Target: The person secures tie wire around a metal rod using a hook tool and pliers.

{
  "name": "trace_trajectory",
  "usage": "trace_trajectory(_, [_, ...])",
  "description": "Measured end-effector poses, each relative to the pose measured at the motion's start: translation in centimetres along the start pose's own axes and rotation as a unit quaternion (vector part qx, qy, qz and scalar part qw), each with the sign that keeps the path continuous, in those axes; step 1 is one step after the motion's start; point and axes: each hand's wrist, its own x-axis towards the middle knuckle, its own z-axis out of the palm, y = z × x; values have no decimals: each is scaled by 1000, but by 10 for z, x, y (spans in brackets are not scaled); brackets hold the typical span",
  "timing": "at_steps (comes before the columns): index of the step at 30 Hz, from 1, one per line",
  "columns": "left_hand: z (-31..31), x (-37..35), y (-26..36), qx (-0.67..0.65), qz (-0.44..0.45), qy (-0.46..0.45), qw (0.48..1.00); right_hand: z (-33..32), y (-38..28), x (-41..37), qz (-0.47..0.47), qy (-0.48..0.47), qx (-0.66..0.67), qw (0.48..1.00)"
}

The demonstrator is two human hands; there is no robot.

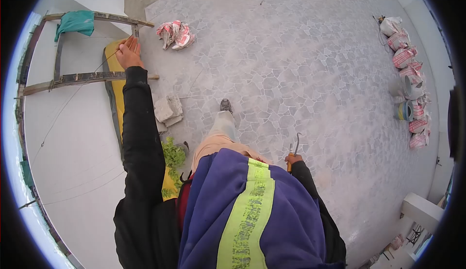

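My left hand (129, 54) is raised at the wooden frame (80, 78) on the left, fingers pointing up and close together. A thin wire (103, 64) runs up to this hand and appears pinched in the fingers. Low on my right side, my right hand (293, 159) is closed around a tool with an orange handle (290, 166). A bent grey metal hook (297, 143) sticks up from the same hand; whether it belongs to that handle cannot be made out. A green cloth (76, 23) hangs over the frame's far bar.
Crumpled red-and-white sacks (175, 34) lie on the stone-patterned floor (286, 75). Broken blocks (168, 110) and a green plant (174, 152) are near my left side. Filled sacks (405, 56) and buckets (403, 111) line the right wall. Another thin wire (42, 144) crosses the white wall.
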Motion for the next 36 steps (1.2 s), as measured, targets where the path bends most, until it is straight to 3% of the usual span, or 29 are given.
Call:
trace_trajectory(1, [24, 3, -5, -8, -3, -14, 1000, -3, -2, 3, 11, 3, 3, 1000])
trace_trajectory(3, [75, 17, -9, 70, 109, 95, 987, -9, -3, 14, 42, 10, 26, 999])
trace_trajectory(6, [155, 49, -31, -31, 140, 40, 989, -28, -48, -23, 94, 34, 60, 993])
trace_trajectory(7, [188, 63, -41, -65, 142, 2, 988, -20, -24, 10, 58, 29, 59, 996])
trace_trajectory(8, [224, 78, -57, -74, 139, -5, 987, -28, -33, 11, 138, 11, 114, 984])
trace_trajectory(9, [256, 91, -72, -72, 131, -15, 989, 25, 61, 114, 142, 76, 57, 985])
trace_trajectory(10, [289, 99, -83, -80, 123, -32, 989, 0, -37, 66, 136, 87, 81, 984])
trace_trajectory(11, [322, 102, -93, -83, 111, -46, 989, -11, -76, 67, 126, 102, 109, 981])
trace_trajectory(15, [444, 129, -137, -110, 72, -69, 989, -87, -203, 98, 86, 155, 184, 967])
trace_trajectory(19, [547, 152, -186, -86, 136, -121, 980, -161, -303, 147, 58, 182, 233, 953])
trace_trajectory(21, [591, 157, -202, -24, 126, -129, 983, -199, -345, 171, 49, 191, 248, 949])
trace_trajectory(26, [713, 184, -269, -32, 138, -74, 987, -298, -430, 230, 49, 167, 240, 955])
trace_trajectory(28, [759, 193, -285, 50, 117, -43, 991, -327, -433, 248, 70, 134, 210, 966])
trace_trajectory(30, [804, 213, -305, 45, 52, -18, 997, -359, -446, 267, 87, 105, 186, 973])
trace_trajectory(33, [868, 267, -364, 94, 38, -55, 993, -414, -526, 309, 75, 82, 180, 977])
trace_trajectory(35, [901, 290, -394, 150, 49, -80, 984, -446, -544, 362, 70, 77, 174, 979])
trace_trajectory(36, [925, 296, -400, 137, 6, -95, 986, -475, -549, 403, 81, 58, 185, 978])
